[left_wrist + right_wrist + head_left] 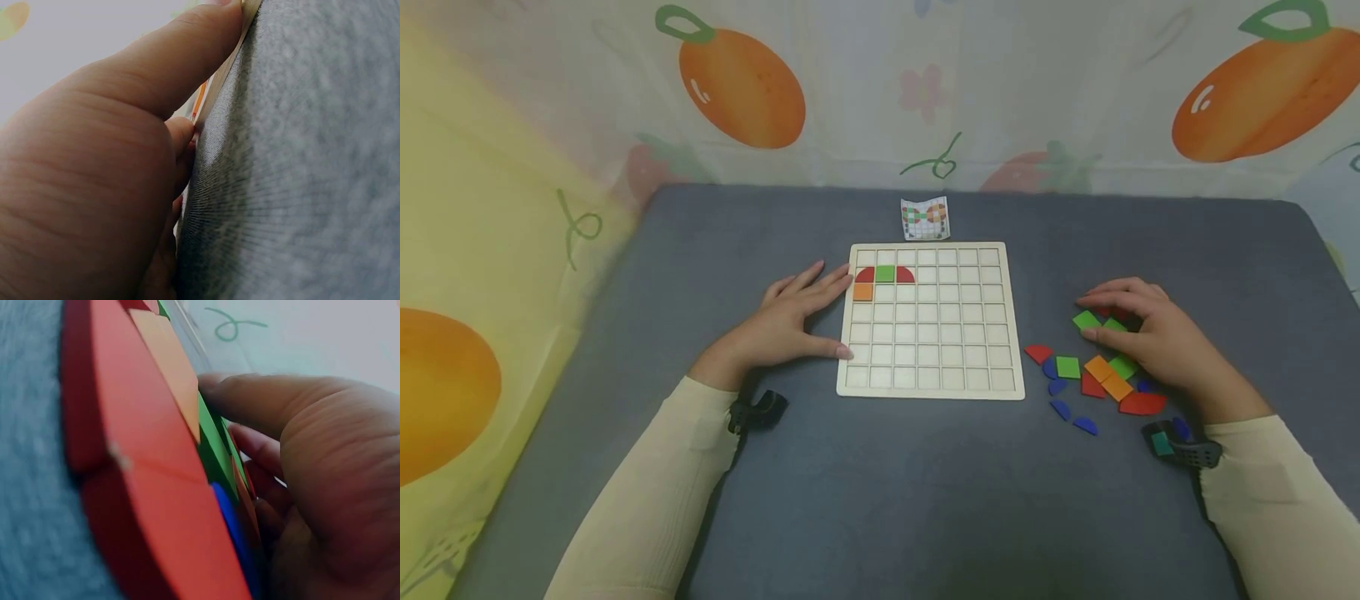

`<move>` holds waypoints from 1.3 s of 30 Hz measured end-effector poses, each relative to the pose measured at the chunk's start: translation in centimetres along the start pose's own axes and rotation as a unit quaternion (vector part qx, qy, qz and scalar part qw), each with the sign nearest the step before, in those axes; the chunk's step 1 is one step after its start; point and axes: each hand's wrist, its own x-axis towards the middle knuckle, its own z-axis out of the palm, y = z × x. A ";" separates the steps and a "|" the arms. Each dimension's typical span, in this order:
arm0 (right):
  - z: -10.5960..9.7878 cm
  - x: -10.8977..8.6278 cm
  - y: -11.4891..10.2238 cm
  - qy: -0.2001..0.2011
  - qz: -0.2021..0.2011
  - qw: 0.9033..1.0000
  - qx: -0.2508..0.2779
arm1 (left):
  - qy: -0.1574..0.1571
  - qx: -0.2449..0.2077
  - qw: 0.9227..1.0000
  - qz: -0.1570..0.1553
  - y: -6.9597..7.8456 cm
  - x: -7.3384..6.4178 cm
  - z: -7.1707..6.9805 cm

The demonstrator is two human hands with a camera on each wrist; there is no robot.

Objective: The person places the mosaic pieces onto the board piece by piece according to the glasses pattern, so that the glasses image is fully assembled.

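My left hand (pixel 790 321) rests at the left edge of a pale wooden grid board (pixel 936 333), fingers extended and thumb tip on its rim. In the board's upper left cells lie a red quarter-round tile (pixel 865 275), a green square tile (pixel 885 273), a second red quarter-round (pixel 906 276) and, below, an orange square tile (pixel 862 292). My right hand (pixel 1150 333) reaches over a loose pile of tiles right of the board. Its thumb and fingertips stand apart around a green tile (pixel 1086 320). In the right wrist view the thumb (pixel 250 394) is close over green tiles (pixel 215 447).
Behind the board lies a small printed pattern card (pixel 925 218). Several loose tiles spread toward me: orange squares (pixel 1117 388), red pieces (pixel 1142 404) and blue half-rounds (pixel 1086 426). A fruit-print curtain (pixel 857 100) hangs at the table's (pixel 865 500) back edge.
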 end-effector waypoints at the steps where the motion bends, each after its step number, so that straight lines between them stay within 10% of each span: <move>1: 0.1 0.1 0.0 0.002 -0.002 1.000 -0.005 | 0.000 0.000 1.000 0.000 0.0 0.0 0.0; 12: 0.7 0.5 0.0 0.047 -0.047 0.997 -0.031 | 0.003 0.000 1.000 0.003 -0.4 0.2 0.1; 27: 0.5 -0.4 -1.0 0.109 0.064 0.992 -0.001 | 0.004 -0.002 1.000 0.000 -0.2 0.1 0.1; 39: 0.0 -0.8 -1.9 0.149 0.072 0.985 0.056 | 0.005 0.002 1.000 0.014 -0.2 -0.1 0.0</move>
